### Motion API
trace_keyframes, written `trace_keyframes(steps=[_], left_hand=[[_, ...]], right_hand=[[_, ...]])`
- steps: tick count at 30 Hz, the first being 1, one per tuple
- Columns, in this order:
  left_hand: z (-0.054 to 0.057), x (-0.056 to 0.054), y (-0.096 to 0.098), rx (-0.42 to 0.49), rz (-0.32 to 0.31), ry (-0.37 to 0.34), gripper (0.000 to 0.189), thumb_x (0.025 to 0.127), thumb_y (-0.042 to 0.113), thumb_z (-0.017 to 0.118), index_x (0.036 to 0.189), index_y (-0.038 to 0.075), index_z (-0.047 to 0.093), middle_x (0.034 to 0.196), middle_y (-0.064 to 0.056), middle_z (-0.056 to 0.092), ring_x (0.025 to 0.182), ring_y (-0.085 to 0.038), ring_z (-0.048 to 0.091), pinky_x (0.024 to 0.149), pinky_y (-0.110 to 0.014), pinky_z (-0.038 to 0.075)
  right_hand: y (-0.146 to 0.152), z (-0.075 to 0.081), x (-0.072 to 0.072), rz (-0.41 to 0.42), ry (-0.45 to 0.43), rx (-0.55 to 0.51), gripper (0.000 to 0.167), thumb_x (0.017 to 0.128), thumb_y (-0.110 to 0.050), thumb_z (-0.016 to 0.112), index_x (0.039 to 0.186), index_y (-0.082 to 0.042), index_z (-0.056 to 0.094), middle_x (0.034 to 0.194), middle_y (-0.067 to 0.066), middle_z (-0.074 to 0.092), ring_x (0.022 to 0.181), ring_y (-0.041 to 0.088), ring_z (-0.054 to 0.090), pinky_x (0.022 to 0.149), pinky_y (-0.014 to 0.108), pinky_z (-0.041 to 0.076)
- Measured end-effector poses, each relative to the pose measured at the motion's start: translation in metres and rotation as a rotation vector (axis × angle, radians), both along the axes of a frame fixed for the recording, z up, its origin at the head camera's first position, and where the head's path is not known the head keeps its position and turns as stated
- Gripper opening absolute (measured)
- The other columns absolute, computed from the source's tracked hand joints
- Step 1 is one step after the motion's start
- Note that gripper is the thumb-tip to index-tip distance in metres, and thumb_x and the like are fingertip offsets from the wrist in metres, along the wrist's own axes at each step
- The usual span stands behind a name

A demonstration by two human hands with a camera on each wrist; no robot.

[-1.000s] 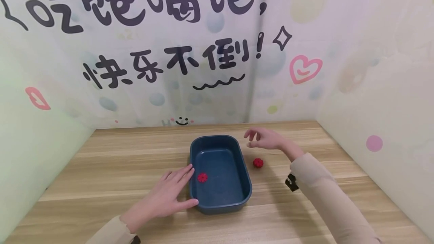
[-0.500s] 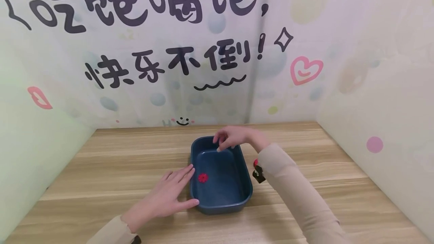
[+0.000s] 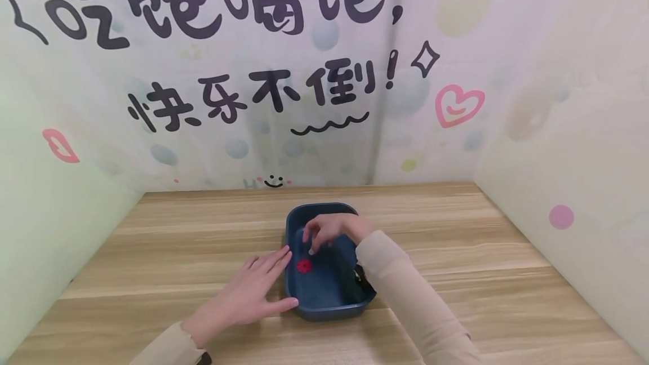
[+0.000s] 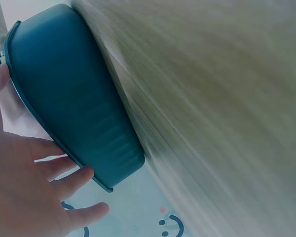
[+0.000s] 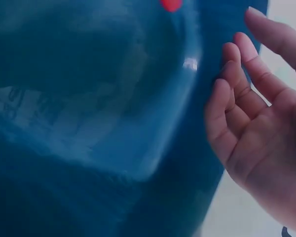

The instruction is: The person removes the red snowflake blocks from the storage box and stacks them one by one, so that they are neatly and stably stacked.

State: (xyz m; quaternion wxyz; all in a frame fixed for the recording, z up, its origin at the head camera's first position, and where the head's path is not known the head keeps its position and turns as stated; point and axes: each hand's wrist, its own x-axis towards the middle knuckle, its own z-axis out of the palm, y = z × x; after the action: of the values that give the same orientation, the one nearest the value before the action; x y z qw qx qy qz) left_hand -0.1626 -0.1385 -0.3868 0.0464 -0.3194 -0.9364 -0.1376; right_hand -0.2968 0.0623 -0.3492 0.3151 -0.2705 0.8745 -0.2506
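Observation:
A dark blue rectangular basin sits on the table, and in it lies a small red flower-shaped piece near the left wall. My left hand rests against the basin's left rim, fingers spread and fairly straight, the thumb at the near left corner. In the left wrist view, the fingertips touch the rim from outside. My right hand hangs inside the basin, just beyond the red piece, its fingers bent loosely. The right wrist view shows nothing between the thumb and fingers of that hand.
The wood-grain table extends on both sides of the basin. A white printed backdrop rises behind, with pale walls left and right. The right sleeve crosses over the basin's right rim.
My right hand has moved left from beside the basin, over its far rim and down inside. The second red piece on the table is now hidden by the right sleeve. The left hand stays put.

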Motion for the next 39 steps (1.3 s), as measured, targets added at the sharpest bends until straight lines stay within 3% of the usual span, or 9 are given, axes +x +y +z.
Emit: trace_keyframes(steps=[6, 14, 21, 31, 39], left_hand=[[0.001, 0.000, 0.000, -0.002, 0.005, -0.003, 0.080, 0.079, 0.060, 0.048, 0.136, 0.006, 0.033, 0.141, -0.008, 0.027, 0.124, -0.022, 0.029, 0.096, -0.051, 0.021], [0.002, 0.001, 0.001, -0.008, 0.003, -0.008, 0.080, 0.080, 0.060, 0.047, 0.136, 0.005, 0.033, 0.142, -0.006, 0.026, 0.124, -0.022, 0.028, 0.096, -0.051, 0.021], [0.000, 0.000, 0.001, -0.007, 0.002, 0.003, 0.080, 0.080, 0.059, 0.048, 0.136, 0.005, 0.033, 0.142, -0.005, 0.026, 0.124, -0.021, 0.029, 0.096, -0.049, 0.022], [0.001, 0.000, 0.001, -0.014, -0.002, -0.001, 0.079, 0.080, 0.060, 0.047, 0.136, 0.006, 0.033, 0.141, -0.008, 0.027, 0.123, -0.022, 0.029, 0.096, -0.050, 0.023], [0.002, 0.000, 0.001, -0.012, -0.008, 0.001, 0.080, 0.080, 0.059, 0.047, 0.136, 0.004, 0.033, 0.141, -0.009, 0.027, 0.123, -0.023, 0.029, 0.095, -0.050, 0.023]], right_hand=[[-0.006, -0.017, 0.003, 0.011, -0.033, 0.042, 0.025, 0.076, -0.012, 0.068, 0.098, -0.014, 0.057, 0.083, 0.002, 0.059, 0.076, 0.016, 0.054, 0.066, 0.029, 0.046], [-0.012, -0.032, 0.008, 0.005, 0.049, 0.088, 0.029, 0.073, -0.018, 0.072, 0.097, -0.019, 0.056, 0.084, 0.000, 0.054, 0.077, 0.015, 0.051, 0.066, 0.027, 0.044], [-0.017, -0.035, 0.011, 0.082, 0.155, 0.123, 0.028, 0.071, -0.022, 0.074, 0.093, -0.023, 0.056, 0.084, -0.004, 0.052, 0.078, 0.013, 0.049, 0.068, 0.028, 0.041], [-0.022, -0.036, 0.015, 0.041, 0.150, 0.122, 0.026, 0.071, -0.014, 0.073, 0.085, -0.018, 0.052, 0.079, -0.002, 0.054, 0.072, 0.013, 0.050, 0.063, 0.026, 0.042], [-0.021, -0.033, 0.017, 0.018, 0.097, 0.108, 0.033, 0.073, -0.009, 0.071, 0.097, -0.022, 0.053, 0.086, -0.002, 0.052, 0.078, 0.015, 0.050, 0.067, 0.028, 0.044]])
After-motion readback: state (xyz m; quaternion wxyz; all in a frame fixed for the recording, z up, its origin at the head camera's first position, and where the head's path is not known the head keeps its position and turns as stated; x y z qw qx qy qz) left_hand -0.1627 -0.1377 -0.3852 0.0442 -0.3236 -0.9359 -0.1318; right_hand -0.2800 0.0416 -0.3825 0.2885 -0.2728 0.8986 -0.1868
